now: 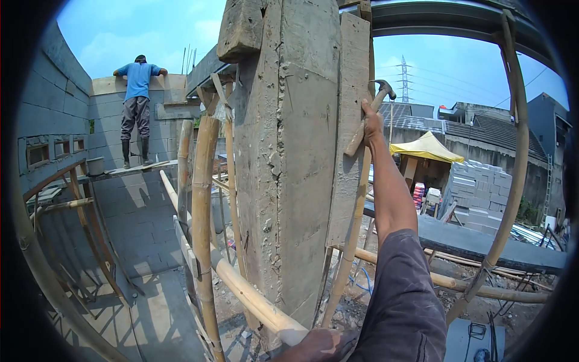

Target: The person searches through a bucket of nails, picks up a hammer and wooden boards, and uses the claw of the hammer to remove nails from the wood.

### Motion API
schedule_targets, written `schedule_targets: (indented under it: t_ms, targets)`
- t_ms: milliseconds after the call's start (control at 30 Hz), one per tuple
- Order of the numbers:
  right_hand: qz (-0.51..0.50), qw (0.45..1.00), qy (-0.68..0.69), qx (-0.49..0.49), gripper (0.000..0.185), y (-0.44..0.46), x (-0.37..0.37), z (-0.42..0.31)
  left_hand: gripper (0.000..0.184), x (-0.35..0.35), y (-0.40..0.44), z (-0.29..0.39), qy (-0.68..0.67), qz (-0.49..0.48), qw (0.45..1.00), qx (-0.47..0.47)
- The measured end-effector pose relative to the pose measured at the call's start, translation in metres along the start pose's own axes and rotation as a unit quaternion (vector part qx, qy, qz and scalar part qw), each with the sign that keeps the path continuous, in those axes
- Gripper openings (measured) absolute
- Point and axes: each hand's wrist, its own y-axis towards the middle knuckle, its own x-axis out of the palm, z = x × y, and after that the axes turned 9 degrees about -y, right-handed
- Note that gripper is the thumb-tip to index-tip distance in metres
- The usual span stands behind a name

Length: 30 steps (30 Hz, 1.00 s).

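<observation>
My right hand [373, 125] is raised and closed around the wooden handle of a claw hammer [383, 95]. The hammer's dark head points up, close to the right edge of a rough wooden board [353, 72]. That board stands upright along the side of a tall concrete column [307, 151]. Low at the bottom edge, my left hand [319, 345] is partly in view beside the near end of a slanting bamboo pole [259, 301]. Its fingers are blurred and cut off, so their grip cannot be made out.
Upright bamboo posts [205, 229] stand left of the column. A co-worker in a blue shirt [139, 81] stands on a plank [136, 169] by a block wall. To the right are a curved pole [515, 163], a yellow canopy [425, 146] and stacked blocks [479, 184].
</observation>
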Motion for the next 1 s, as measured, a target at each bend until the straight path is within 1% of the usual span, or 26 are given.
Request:
schedule_targets:
  t_ms: [33,100,167,267,300,500,600,700,800,900,1000]
  targets:
    - [-0.003,1.000,-0.009,0.011,0.057,0.002,0.004,-0.012,0.022,-0.001,0.000,0.000,-0.004,-0.001,1.000,0.001]
    - [0.014,1.000,-0.016,0.017,0.060,0.008,0.014,-0.028,0.022,-0.005,-0.003,-0.001,-0.011,-0.004,1.000,0.005]
    - [0.021,0.999,-0.015,0.019,0.066,0.024,0.022,-0.032,0.022,-0.004,-0.003,-0.002,-0.019,-0.003,1.000,0.010]
    - [0.044,0.994,-0.083,0.047,0.067,0.040,0.028,-0.034,0.022,-0.007,-0.002,-0.004,-0.027,-0.001,0.999,0.021]
    - [0.047,0.993,-0.088,0.055,0.070,0.042,0.029,-0.032,0.022,-0.008,-0.002,-0.004,-0.031,0.000,0.999,0.025]
    - [0.034,0.995,-0.075,0.055,0.073,0.046,0.030,-0.021,0.022,-0.017,-0.003,-0.010,-0.049,0.012,0.997,0.049]
    - [0.058,0.996,-0.046,0.051,0.068,0.039,0.030,-0.020,0.022,-0.022,-0.004,-0.012,-0.058,0.014,0.996,0.061]
    - [0.052,0.997,0.004,0.051,0.061,0.051,0.021,-0.002,0.022,-0.026,-0.005,-0.017,-0.066,0.020,0.995,0.066]
    - [0.048,0.998,-0.022,0.046,0.055,0.062,0.013,0.018,0.022,-0.029,-0.001,-0.020,-0.071,0.019,0.995,0.073]
    - [-0.006,0.997,0.045,0.057,0.053,0.043,0.020,0.005,0.023,-0.033,0.001,-0.024,-0.079,0.025,0.993,0.079]
    - [0.002,0.996,0.051,0.068,0.052,0.038,0.022,0.000,0.023,-0.035,0.003,-0.029,-0.089,0.027,0.991,0.091]
